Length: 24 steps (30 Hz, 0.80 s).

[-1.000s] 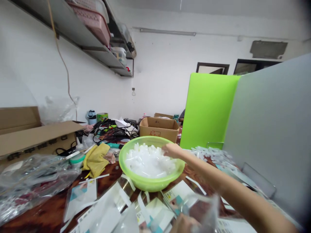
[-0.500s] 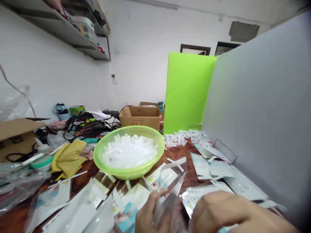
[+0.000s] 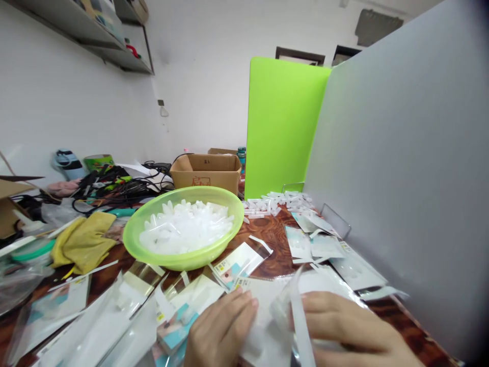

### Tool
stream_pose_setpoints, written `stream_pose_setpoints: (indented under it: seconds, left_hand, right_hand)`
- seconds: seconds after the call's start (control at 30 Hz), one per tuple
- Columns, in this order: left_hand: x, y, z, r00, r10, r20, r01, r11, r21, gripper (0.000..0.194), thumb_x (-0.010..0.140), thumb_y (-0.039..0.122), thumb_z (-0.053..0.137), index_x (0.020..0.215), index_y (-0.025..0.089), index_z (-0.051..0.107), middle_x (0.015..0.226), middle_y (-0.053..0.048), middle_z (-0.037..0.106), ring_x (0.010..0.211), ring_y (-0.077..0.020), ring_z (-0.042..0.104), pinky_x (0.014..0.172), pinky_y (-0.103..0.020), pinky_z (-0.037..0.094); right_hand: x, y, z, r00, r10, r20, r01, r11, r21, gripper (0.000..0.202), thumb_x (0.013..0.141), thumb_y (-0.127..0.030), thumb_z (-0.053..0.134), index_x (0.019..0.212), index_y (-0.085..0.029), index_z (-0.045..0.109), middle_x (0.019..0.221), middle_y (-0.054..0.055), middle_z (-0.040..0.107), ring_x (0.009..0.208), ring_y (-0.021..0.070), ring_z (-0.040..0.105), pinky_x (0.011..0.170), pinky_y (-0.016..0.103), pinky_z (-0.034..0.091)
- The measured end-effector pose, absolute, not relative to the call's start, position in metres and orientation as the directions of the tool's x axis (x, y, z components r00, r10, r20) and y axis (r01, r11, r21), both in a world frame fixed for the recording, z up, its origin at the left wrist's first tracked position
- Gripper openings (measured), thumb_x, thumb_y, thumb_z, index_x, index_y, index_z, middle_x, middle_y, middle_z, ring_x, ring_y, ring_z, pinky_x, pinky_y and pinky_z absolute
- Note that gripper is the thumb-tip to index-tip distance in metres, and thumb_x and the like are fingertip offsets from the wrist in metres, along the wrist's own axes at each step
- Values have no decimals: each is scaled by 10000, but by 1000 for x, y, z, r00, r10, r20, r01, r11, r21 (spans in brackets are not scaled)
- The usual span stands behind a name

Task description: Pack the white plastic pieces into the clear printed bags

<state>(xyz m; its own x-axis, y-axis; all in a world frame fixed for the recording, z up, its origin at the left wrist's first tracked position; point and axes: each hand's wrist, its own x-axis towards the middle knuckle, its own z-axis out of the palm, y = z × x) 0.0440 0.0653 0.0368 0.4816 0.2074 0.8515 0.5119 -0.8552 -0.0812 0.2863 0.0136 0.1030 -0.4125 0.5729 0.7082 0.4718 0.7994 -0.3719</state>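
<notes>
Packet lies between both hands — touching each.

The one view comes from a camera on the person's head, facing 12 o'clock across the wood-grain tabletop and dipped downward, reaching the white wall beyond. It looks from close above the left hand at 6 o'clock and the right hand at 5, both cut by the frame; the light-green plastic bowl sits farther off toward 8, with the wall shelf at 10 and the grey partition at 3.
</notes>
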Motion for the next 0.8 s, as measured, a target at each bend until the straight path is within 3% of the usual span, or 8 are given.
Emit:
stream_pose_setpoints:
  seconds: [0.13, 0.27, 0.37, 0.43, 0.53, 0.6, 0.7, 0.8]
  left_hand:
    - [43, 66, 38, 518, 198, 832, 514, -849, -118, 308, 970, 163, 325, 1107, 92, 591, 1000, -114, 722, 1088, -193, 617, 866, -285, 526]
    - [44, 65, 35, 446, 285, 849, 573, -819, -26, 325, 979, 152, 304, 1153, 106, 575, 1070, -124, 697, 1158, -194, 562, 905, -322, 503]
    - [46, 63, 32, 407, 292, 866, 595, -804, -9, 319, 983, 159, 312, 1116, 136, 601, 1056, -106, 703, 1155, -187, 560, 931, -341, 483]
    - [48, 62, 32, 394, 288, 873, 603, -797, -10, 332, 988, 174, 300, 1099, 141, 611, 1051, -106, 705, 1156, -185, 561, 939, -344, 477]
    - [50, 60, 30, 402, 278, 872, 593, -805, -17, 338, 987, 184, 296, 1096, 148, 614, 1034, -104, 709, 1152, -186, 567, 940, -346, 479]
    - [50, 60, 29, 410, 273, 871, 604, -797, -35, 346, 984, 177, 291, 1105, 154, 614, 1055, -113, 701, 1162, -187, 561, 945, -341, 473]
    - [50, 61, 27, 411, 303, 860, 632, -774, -30, 365, 974, 133, 279, 1142, 156, 602, 1124, -124, 672, 1188, -196, 541, 942, -334, 469]
    - [49, 62, 25, 417, 325, 849, 611, -791, 3, 355, 970, 137, 292, 1170, 141, 584, 1160, -129, 652, 1198, -217, 529, 929, -341, 475]
  right_hand:
    - [272, 25, 101, -510, 554, 659, 485, 817, -312, 278, 850, -407, 606, 1122, -374, 649, 1023, 24, 712, 951, 212, 677, 797, 293, 582]
    - [259, 31, 88, -625, 471, 622, 511, 850, -131, 233, 926, -342, 510, 1113, -290, 639, 998, -6, 717, 928, 153, 677, 850, 215, 556]
    - [252, 28, 71, -494, 429, 756, 622, 782, -37, 208, 916, -337, 530, 1058, -251, 656, 850, 15, 700, 844, 177, 679, 827, 265, 565]
    - [247, 26, 60, -240, 392, 888, 681, 720, -133, 187, 908, -301, 531, 1041, -250, 652, 823, 41, 664, 797, 190, 662, 708, 279, 573]
    - [242, 28, 50, 85, 446, 891, 560, 719, -413, 161, 885, -202, 530, 1017, -255, 606, 849, 46, 657, 789, 203, 637, 634, 314, 546]
    - [243, 30, 47, 32, 472, 881, 532, 738, -415, 151, 865, -167, 554, 981, -248, 605, 852, 31, 685, 791, 199, 638, 670, 333, 538]
    - [249, 29, 45, -166, 466, 869, 631, 728, -270, 181, 901, -238, 520, 1035, -219, 640, 983, 65, 711, 879, 217, 653, 739, 360, 535]
    - [253, 23, 45, -223, 455, 862, 717, 676, -171, 269, 932, -327, 456, 1093, -239, 652, 1025, 64, 717, 928, 245, 670, 800, 393, 527]
